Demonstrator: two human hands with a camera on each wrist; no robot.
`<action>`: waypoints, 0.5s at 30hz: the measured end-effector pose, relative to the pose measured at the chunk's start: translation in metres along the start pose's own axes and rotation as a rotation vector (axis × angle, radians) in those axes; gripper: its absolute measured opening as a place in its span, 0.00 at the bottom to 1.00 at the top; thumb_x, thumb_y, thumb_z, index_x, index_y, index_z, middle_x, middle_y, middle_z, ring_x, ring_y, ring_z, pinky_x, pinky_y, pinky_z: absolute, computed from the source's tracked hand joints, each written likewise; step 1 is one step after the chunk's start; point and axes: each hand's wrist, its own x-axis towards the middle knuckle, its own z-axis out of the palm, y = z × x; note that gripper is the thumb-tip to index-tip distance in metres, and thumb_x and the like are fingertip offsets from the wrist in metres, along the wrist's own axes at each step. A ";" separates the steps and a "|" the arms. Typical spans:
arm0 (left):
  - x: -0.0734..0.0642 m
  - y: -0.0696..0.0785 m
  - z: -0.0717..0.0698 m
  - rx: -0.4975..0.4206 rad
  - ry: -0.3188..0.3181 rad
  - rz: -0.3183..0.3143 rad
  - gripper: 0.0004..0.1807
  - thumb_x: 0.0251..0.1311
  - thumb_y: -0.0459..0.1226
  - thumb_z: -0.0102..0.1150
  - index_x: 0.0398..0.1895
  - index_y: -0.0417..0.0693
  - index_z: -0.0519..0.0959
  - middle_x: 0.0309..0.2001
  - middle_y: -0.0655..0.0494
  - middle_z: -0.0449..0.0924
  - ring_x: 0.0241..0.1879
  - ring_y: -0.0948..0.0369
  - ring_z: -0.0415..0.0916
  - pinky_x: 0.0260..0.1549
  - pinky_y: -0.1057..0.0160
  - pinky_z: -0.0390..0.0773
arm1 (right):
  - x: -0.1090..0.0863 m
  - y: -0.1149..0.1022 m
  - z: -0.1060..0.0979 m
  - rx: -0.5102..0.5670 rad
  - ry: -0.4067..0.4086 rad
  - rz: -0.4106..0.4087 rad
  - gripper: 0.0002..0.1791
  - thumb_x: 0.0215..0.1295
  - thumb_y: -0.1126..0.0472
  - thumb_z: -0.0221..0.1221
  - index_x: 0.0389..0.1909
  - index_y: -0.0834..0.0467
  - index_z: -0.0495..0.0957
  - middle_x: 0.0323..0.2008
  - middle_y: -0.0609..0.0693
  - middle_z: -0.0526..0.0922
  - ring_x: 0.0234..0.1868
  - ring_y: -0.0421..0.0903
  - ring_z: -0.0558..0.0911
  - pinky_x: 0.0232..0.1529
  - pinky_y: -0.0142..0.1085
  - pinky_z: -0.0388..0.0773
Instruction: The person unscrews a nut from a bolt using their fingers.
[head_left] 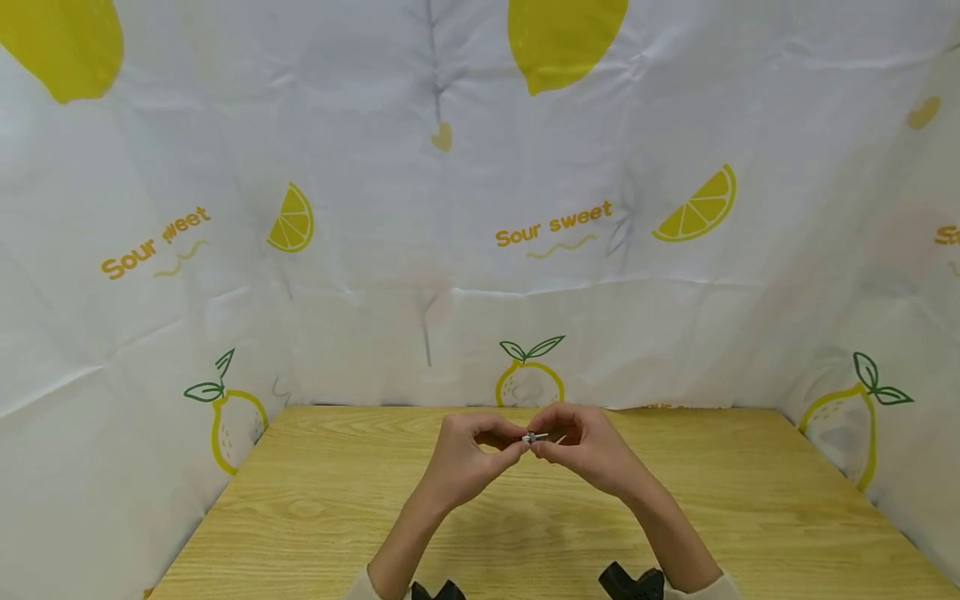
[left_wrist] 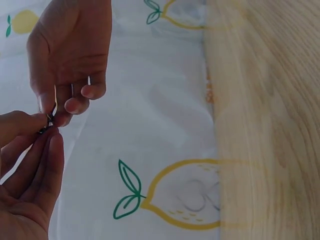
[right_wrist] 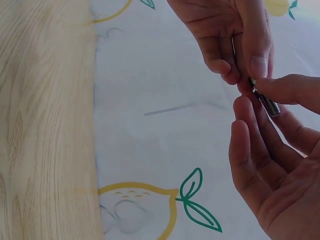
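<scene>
Between the two hands, just above the table, is a small silvery bolt (head_left: 538, 437) with a ridged, threaded shank. In the right wrist view the threaded end of the bolt (right_wrist: 270, 106) points away from the left hand, toward the right palm. My left hand (head_left: 471, 458) pinches one end between thumb and fingertips. From the other side my right hand (head_left: 592, 450) grips it with thumb and index finger, its other fingers loosely bent. The fingertips of both hands meet around the bolt and hide its middle. A dark bit shows between the fingertips in the left wrist view.
A wood-grain table (head_left: 315, 517) spreads below the hands. White cloth (head_left: 390, 250) printed with lemons hangs behind it and along both sides. Black wrist mounts (head_left: 633, 583) show at the bottom edge by the sleeves.
</scene>
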 end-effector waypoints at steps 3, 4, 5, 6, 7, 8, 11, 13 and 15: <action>0.000 0.000 0.001 0.002 0.005 -0.002 0.03 0.62 0.32 0.71 0.38 0.44 0.90 0.36 0.50 0.91 0.34 0.63 0.89 0.37 0.65 0.89 | 0.000 0.001 0.000 0.009 0.004 -0.005 0.09 0.68 0.63 0.67 0.47 0.60 0.83 0.44 0.59 0.86 0.39 0.41 0.86 0.39 0.37 0.87; -0.001 0.000 0.001 0.002 0.008 -0.001 0.04 0.61 0.31 0.72 0.38 0.44 0.90 0.36 0.50 0.91 0.34 0.63 0.89 0.37 0.66 0.89 | 0.000 0.002 -0.001 0.015 0.001 -0.002 0.10 0.68 0.63 0.67 0.47 0.60 0.82 0.44 0.59 0.86 0.39 0.41 0.86 0.39 0.37 0.87; -0.001 0.000 0.001 0.004 0.011 0.000 0.04 0.61 0.31 0.72 0.38 0.44 0.90 0.36 0.50 0.91 0.34 0.63 0.89 0.37 0.66 0.89 | 0.000 0.002 -0.001 0.021 -0.007 0.001 0.10 0.69 0.62 0.66 0.48 0.61 0.82 0.44 0.60 0.86 0.38 0.42 0.87 0.39 0.38 0.87; -0.001 0.000 0.001 0.007 0.014 0.001 0.04 0.61 0.31 0.72 0.38 0.44 0.90 0.36 0.50 0.91 0.34 0.63 0.89 0.37 0.66 0.89 | 0.000 0.002 -0.002 0.028 -0.018 0.004 0.10 0.70 0.62 0.65 0.48 0.61 0.82 0.43 0.60 0.86 0.38 0.43 0.87 0.39 0.38 0.87; -0.001 0.000 0.001 0.009 0.017 0.001 0.04 0.61 0.31 0.72 0.38 0.45 0.90 0.36 0.50 0.91 0.34 0.63 0.89 0.37 0.66 0.89 | 0.000 0.003 -0.003 0.035 -0.032 0.010 0.10 0.72 0.61 0.64 0.48 0.62 0.82 0.42 0.60 0.86 0.37 0.44 0.87 0.38 0.38 0.87; -0.001 0.000 0.001 0.011 0.020 0.002 0.04 0.61 0.32 0.72 0.38 0.45 0.90 0.36 0.50 0.91 0.33 0.63 0.89 0.38 0.66 0.89 | 0.000 0.003 -0.003 0.038 -0.047 0.012 0.10 0.73 0.60 0.63 0.47 0.62 0.82 0.41 0.61 0.86 0.36 0.44 0.87 0.38 0.39 0.87; -0.001 0.001 0.001 0.018 0.024 0.007 0.04 0.62 0.32 0.72 0.38 0.45 0.90 0.36 0.51 0.91 0.34 0.63 0.89 0.38 0.66 0.89 | 0.001 0.004 -0.004 0.033 -0.089 0.009 0.11 0.78 0.58 0.57 0.43 0.62 0.83 0.37 0.61 0.86 0.33 0.44 0.87 0.37 0.41 0.88; -0.001 0.000 0.001 0.020 0.024 0.009 0.04 0.62 0.33 0.71 0.39 0.46 0.90 0.36 0.51 0.91 0.34 0.62 0.89 0.38 0.66 0.89 | 0.001 0.005 -0.003 0.030 -0.106 -0.001 0.13 0.80 0.58 0.54 0.41 0.62 0.83 0.35 0.61 0.85 0.32 0.43 0.86 0.37 0.42 0.88; -0.001 0.000 0.001 0.021 0.022 0.010 0.04 0.62 0.33 0.71 0.39 0.46 0.90 0.37 0.51 0.91 0.34 0.62 0.89 0.38 0.65 0.89 | 0.002 0.005 -0.003 0.030 -0.111 -0.007 0.14 0.80 0.58 0.53 0.40 0.62 0.84 0.34 0.62 0.85 0.32 0.43 0.86 0.37 0.43 0.88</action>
